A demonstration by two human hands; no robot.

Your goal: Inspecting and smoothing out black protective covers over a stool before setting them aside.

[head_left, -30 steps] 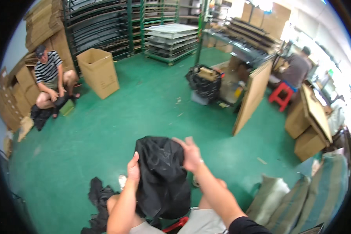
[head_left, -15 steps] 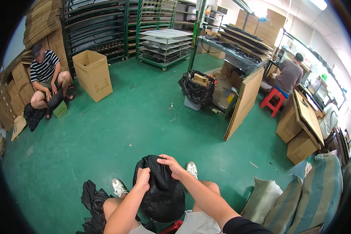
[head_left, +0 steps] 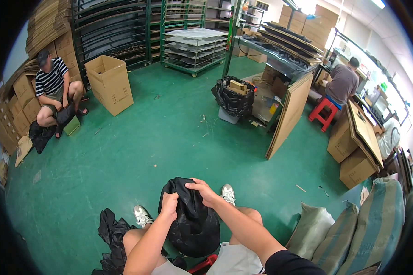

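Curled fingers of the left hand (head_left: 170, 206) are closed on the far part of a black fabric bundle (head_left: 195, 237) between the knees (head_left: 253, 217); the right hand (head_left: 206, 194) clasps it just beside, thumb on top. Handling that edge seems the present step; any next move calls for firm grips.

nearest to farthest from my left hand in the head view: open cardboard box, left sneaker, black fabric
1. Black fabric: gripped in the left hand
2. Left sneaker: on the floor, to the left
3. Open cardboard box: ahead on the left
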